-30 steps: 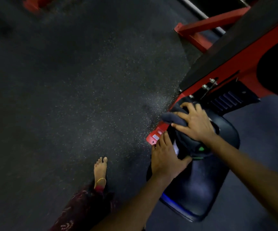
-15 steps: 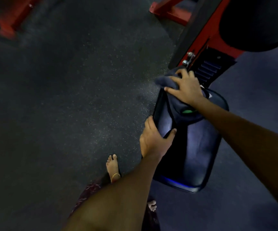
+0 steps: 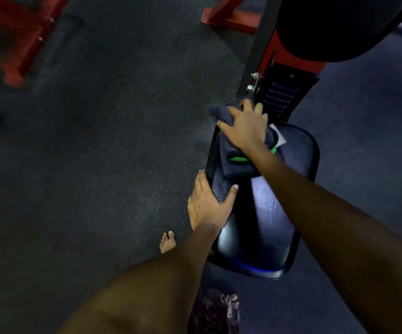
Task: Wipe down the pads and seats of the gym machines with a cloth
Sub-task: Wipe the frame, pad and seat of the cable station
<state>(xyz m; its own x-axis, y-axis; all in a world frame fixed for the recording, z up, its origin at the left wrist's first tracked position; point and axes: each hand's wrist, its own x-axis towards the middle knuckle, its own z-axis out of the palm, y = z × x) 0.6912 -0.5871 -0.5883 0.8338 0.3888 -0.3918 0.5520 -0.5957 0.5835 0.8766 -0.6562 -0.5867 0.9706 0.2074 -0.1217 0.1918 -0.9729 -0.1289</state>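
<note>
The glossy black padded seat (image 3: pixel 267 213) of a red steel gym machine (image 3: pixel 267 56) fills the centre-right of the view, its narrow end far from the person and butting up to the machine's frame. The right hand (image 3: pixel 245 128) lies flat on a dark grey folded cloth with green markings (image 3: pixel 233 160), fingers extended and slightly spread, pressing the cloth onto the far left part of the seat. That flat palm likely serves to spread pressure across the fabric for wiping. One corner of the cloth bunches out past the seat's left edge, beyond the fingertips.

The left hand (image 3: pixel 207 203) grips the seat's left rim nearer the person, thumb on the top surface and fingers wrapped over the side. It probably steadies the seat, or the person's lean. The near half of the seat shines bare. A bare foot (image 3: pixel 167 242) stands on the dark speckled rubber floor (image 3: pixel 98 141) to the left.
</note>
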